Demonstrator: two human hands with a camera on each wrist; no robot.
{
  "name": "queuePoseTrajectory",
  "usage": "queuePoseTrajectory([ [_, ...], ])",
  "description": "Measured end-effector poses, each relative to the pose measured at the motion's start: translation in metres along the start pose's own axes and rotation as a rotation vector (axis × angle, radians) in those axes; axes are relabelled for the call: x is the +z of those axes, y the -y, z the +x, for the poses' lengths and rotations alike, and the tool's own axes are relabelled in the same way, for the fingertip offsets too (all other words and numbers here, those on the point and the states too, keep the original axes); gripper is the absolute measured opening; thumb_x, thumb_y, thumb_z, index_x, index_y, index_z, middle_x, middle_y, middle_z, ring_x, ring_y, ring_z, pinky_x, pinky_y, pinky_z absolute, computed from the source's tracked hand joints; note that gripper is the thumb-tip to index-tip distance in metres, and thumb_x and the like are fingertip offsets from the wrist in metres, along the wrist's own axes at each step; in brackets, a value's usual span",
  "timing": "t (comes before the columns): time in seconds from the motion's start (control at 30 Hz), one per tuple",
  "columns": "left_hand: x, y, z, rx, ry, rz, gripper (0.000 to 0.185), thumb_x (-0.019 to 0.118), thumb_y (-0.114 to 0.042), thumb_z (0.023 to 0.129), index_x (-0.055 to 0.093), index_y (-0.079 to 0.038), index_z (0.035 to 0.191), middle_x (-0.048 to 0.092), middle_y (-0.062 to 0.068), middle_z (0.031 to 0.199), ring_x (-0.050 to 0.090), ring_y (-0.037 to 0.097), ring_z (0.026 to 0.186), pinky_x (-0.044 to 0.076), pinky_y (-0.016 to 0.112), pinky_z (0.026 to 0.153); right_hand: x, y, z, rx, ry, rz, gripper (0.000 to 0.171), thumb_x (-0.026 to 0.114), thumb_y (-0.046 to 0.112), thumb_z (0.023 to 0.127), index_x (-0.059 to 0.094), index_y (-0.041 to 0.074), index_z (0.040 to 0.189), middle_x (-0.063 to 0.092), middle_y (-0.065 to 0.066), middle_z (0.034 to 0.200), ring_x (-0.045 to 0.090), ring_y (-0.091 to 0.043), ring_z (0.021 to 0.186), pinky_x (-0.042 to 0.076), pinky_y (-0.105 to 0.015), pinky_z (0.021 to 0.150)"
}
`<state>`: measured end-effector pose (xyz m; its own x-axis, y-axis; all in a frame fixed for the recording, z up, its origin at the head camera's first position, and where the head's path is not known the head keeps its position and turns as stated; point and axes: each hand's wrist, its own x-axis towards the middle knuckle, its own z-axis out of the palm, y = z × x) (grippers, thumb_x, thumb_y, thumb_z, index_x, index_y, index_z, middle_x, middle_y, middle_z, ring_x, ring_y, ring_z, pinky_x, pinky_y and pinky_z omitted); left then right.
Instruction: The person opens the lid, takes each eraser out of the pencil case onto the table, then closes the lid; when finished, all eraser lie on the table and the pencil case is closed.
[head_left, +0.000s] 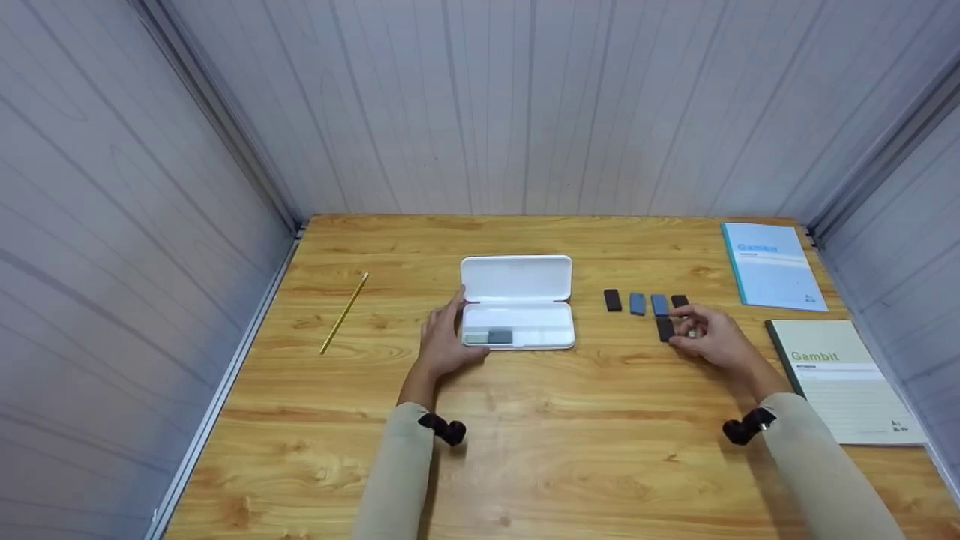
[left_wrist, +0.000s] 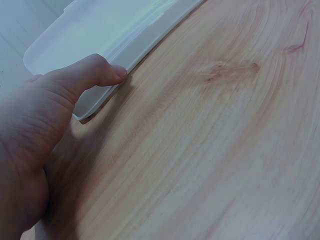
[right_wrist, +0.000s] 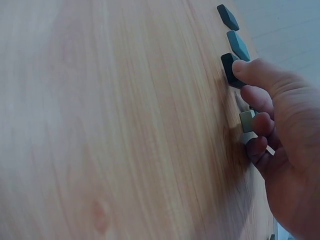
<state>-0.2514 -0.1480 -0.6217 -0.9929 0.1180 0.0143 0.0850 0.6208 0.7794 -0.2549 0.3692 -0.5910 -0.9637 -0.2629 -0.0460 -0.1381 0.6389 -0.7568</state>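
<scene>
Head view: hands well apart

Tabletop: wood-look, visible grain & knots, smooth w/ slight sheen. White case: smooth plastic, semi-gloss, thin-walled look. Dark blocks & blue blocks: matt, smooth faces; rubber vs. plastic, can't tell. Pencil: looks painted, exact finish too small to tell. Notebooks: smooth paper covers, low gloss. Sleeves: matt cloth. Wrist mounts: dark plastic look. Wall panels: smooth, satin, streaky pattern; edge strip metal-looking.
</scene>
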Motion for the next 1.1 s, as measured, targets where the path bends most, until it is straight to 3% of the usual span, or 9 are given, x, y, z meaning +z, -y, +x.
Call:
queuePoseTrajectory([
  [0.3,0.001,0.0,0.0,-0.002,0.006,0.001,0.128,0.101,-0.033,0.079,0.025,-0.023,0.181,0.058,0.01,0.172,0.036,0.041,0.165,0.017,0.067,0.137,-0.004,0.005,-0.002,0.016,0.024,0.018,0.048,0.08,0.011,0.104,0.065,-0.003,0.148,0.072,-0.02,0.112,0.054,-0.007,0.075,0.047,-0.023,0.063],
  [0.67,-0.001,0.0,0.0,0.002,0.011,-0.009,0.128,0.1,-0.034,0.079,0.024,-0.024,0.182,0.057,0.009,0.171,0.038,0.04,0.163,0.02,0.066,0.136,0.002,0.023,0.007,-0.035,0.052,-0.016,0.045,0.08,0.008,0.103,0.067,-0.003,0.145,0.071,-0.016,0.107,0.055,-0.007,0.072,0.05,-0.025,0.059],
  [1.1,-0.002,0.001,0.001,0.0,0.021,-0.04,0.128,0.1,-0.031,0.08,0.024,-0.025,0.182,0.057,0.009,0.172,0.037,0.04,0.164,0.017,0.065,0.137,0.027,0.054,0.025,-0.102,0.121,-0.025,0.043,0.081,0.01,0.103,0.07,-0.001,0.143,0.074,-0.019,0.113,0.059,-0.008,0.084,0.05,-0.021,0.072],
])
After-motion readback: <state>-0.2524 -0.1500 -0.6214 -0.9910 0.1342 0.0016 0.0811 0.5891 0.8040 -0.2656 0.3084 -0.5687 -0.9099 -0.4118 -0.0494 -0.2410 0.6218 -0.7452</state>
